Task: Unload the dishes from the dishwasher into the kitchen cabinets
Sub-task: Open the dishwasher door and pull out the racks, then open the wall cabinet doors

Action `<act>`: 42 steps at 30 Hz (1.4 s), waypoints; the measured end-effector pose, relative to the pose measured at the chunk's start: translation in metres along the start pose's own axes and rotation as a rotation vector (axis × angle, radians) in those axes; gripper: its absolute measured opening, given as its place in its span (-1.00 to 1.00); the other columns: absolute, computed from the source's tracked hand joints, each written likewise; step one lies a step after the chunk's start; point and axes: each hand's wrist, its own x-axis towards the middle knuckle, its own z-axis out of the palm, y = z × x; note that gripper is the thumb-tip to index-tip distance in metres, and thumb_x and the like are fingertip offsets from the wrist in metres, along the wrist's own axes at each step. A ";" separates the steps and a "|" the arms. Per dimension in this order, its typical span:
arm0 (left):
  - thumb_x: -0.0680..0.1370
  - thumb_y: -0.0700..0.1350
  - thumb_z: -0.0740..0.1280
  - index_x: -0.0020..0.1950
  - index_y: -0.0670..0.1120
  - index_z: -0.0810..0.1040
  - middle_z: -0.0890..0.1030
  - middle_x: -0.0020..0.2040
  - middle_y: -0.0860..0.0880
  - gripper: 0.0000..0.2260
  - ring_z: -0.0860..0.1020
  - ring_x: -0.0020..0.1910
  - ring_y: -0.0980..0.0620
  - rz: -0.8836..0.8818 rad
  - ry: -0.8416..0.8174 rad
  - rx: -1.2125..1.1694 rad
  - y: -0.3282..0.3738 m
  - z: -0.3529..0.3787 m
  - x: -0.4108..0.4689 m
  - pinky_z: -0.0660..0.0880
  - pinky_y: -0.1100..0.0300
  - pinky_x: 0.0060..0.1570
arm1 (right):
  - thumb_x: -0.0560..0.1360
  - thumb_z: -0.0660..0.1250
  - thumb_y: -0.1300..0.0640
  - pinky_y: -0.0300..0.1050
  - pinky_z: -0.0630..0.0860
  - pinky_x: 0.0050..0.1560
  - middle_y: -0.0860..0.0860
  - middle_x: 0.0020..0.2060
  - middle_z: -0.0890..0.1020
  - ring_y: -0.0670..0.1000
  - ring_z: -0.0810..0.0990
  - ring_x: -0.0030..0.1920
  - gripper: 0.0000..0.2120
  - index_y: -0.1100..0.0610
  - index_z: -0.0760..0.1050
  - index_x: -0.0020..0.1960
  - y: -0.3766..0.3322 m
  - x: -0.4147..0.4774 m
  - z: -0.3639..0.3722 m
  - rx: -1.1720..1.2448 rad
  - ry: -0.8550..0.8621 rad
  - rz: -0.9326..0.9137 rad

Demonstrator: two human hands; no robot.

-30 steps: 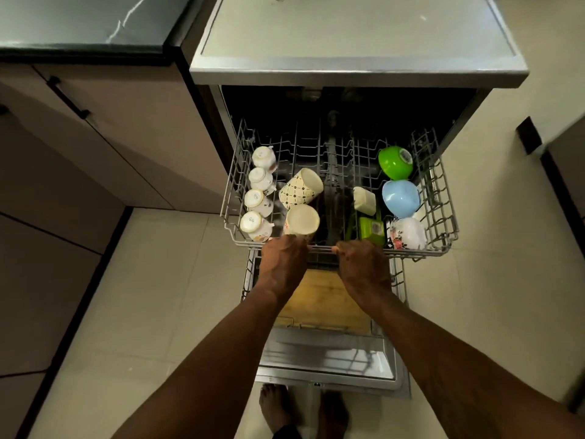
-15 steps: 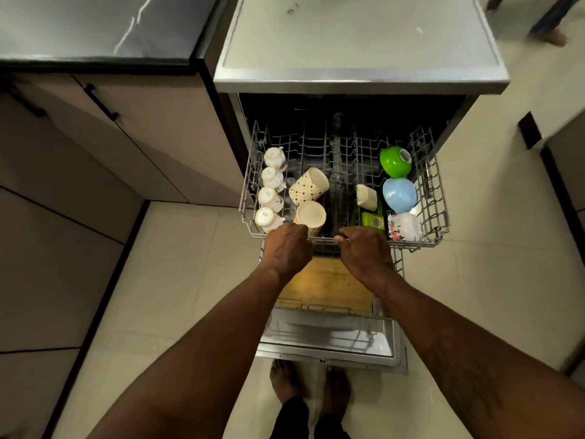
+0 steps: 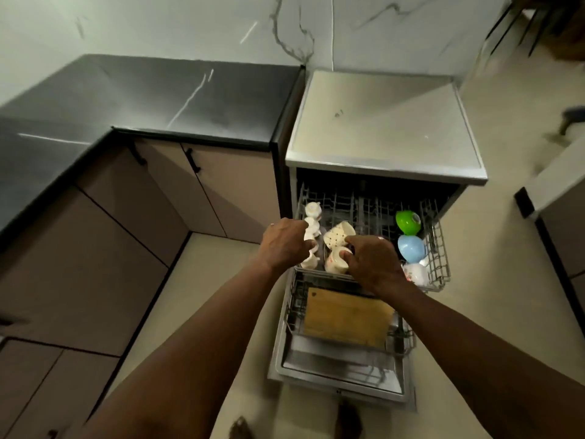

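Observation:
The dishwasher's upper rack (image 3: 438,248) is pulled out over the open door (image 3: 342,375). My left hand (image 3: 286,242) is closed around a small white cup (image 3: 311,239) in the row at the rack's left side. My right hand (image 3: 372,263) grips a cream mug (image 3: 336,263) at the rack's front. A patterned mug (image 3: 339,233) lies just behind it. On the right of the rack sit a green bowl (image 3: 408,221), a blue bowl (image 3: 411,248) and a white floral bowl (image 3: 417,274). A wooden cutting board (image 3: 346,318) lies in the lower rack.
A dark countertop (image 3: 177,96) runs along the left and back, with beige cabinet doors (image 3: 234,191) and black handles below it. The dishwasher has a grey top (image 3: 383,125). My bare feet (image 3: 348,419) stand on the tiled floor in front of the door.
Both hands let go of the rack's front rail and moved onto cups inside it. My head tilted up, bringing the countertop and wall into view.

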 end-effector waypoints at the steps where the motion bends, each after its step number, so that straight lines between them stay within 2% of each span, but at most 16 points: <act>1: 0.55 0.11 0.37 0.14 -0.04 0.60 0.68 -0.01 -0.05 -0.72 0.65 -0.03 -0.12 -0.002 0.012 -0.008 -0.008 -0.016 -0.003 0.59 -0.02 -0.06 | 0.48 0.43 -0.03 0.11 0.54 0.07 0.13 0.01 0.71 0.21 0.65 0.06 -0.66 0.12 0.63 0.19 -0.014 0.003 -0.010 -0.001 0.020 -0.013; 5: 0.57 0.11 0.34 0.28 -0.07 0.57 0.66 0.15 -0.10 -0.63 0.61 0.15 -0.15 0.018 0.078 -0.009 -0.046 -0.082 -0.018 0.50 -0.06 0.15 | 0.49 0.41 -0.03 0.14 0.50 0.18 0.10 0.12 0.68 0.17 0.61 0.18 -0.63 0.11 0.60 0.24 -0.077 0.021 -0.043 0.002 0.085 -0.056; 8: 0.56 0.12 0.35 0.28 -0.08 0.56 0.65 0.18 -0.10 -0.62 0.60 0.18 -0.14 0.049 0.138 0.005 -0.085 -0.131 -0.032 0.47 -0.08 0.24 | 0.52 0.34 -0.12 0.12 0.46 0.27 0.04 0.24 0.63 0.10 0.56 0.29 -0.56 0.05 0.54 0.33 -0.133 0.040 -0.065 -0.020 0.111 -0.081; 13: 0.56 0.15 0.36 0.34 -0.09 0.53 0.60 0.28 -0.09 -0.55 0.55 0.27 -0.14 0.050 0.209 0.097 -0.160 -0.215 -0.056 0.45 -0.09 0.28 | 0.52 0.34 -0.14 0.12 0.46 0.26 0.06 0.22 0.64 0.12 0.57 0.25 -0.56 0.06 0.53 0.32 -0.235 0.073 -0.093 -0.018 0.201 -0.136; 17: 0.56 0.14 0.37 0.40 -0.08 0.50 0.58 0.32 -0.09 -0.52 0.53 0.31 -0.14 0.003 0.263 0.080 -0.217 -0.278 -0.062 0.45 -0.08 0.30 | 0.53 0.33 -0.15 0.11 0.42 0.32 0.03 0.29 0.60 0.06 0.53 0.33 -0.54 0.06 0.52 0.34 -0.306 0.106 -0.111 -0.007 0.274 -0.219; 22: 0.54 0.13 0.40 0.50 -0.04 0.43 0.53 0.42 -0.11 -0.43 0.49 0.38 -0.17 -0.034 0.364 0.095 -0.262 -0.348 -0.043 0.42 -0.05 0.33 | 0.53 0.32 -0.17 0.20 0.34 0.40 0.02 0.36 0.54 0.04 0.47 0.40 -0.50 0.05 0.48 0.38 -0.366 0.163 -0.135 -0.038 0.343 -0.300; 29: 0.52 0.11 0.44 0.50 -0.05 0.43 0.52 0.42 -0.05 -0.41 0.49 0.39 -0.12 -0.046 0.507 0.156 -0.314 -0.421 0.020 0.40 -0.03 0.36 | 0.50 0.35 -0.16 0.18 0.38 0.36 0.01 0.33 0.57 0.08 0.50 0.35 -0.52 0.05 0.50 0.33 -0.419 0.284 -0.163 -0.040 0.495 -0.356; 37: 0.51 0.04 0.46 0.48 -0.10 0.44 0.52 0.39 -0.07 -0.42 0.51 0.34 -0.16 -0.062 0.652 0.175 -0.364 -0.507 0.131 0.43 -0.04 0.32 | 0.51 0.34 -0.14 0.23 0.21 0.44 0.01 0.40 0.48 0.06 0.38 0.44 -0.51 0.06 0.46 0.36 -0.467 0.434 -0.194 -0.102 0.608 -0.412; 42: 0.48 0.09 0.47 0.49 -0.11 0.40 0.48 0.39 -0.08 -0.37 0.51 0.33 -0.15 -0.020 0.751 0.240 -0.381 -0.552 0.204 0.45 -0.04 0.28 | 0.48 0.35 -0.14 0.27 0.24 0.43 0.04 0.39 0.49 0.10 0.40 0.42 -0.51 0.08 0.47 0.33 -0.489 0.517 -0.220 -0.152 0.728 -0.417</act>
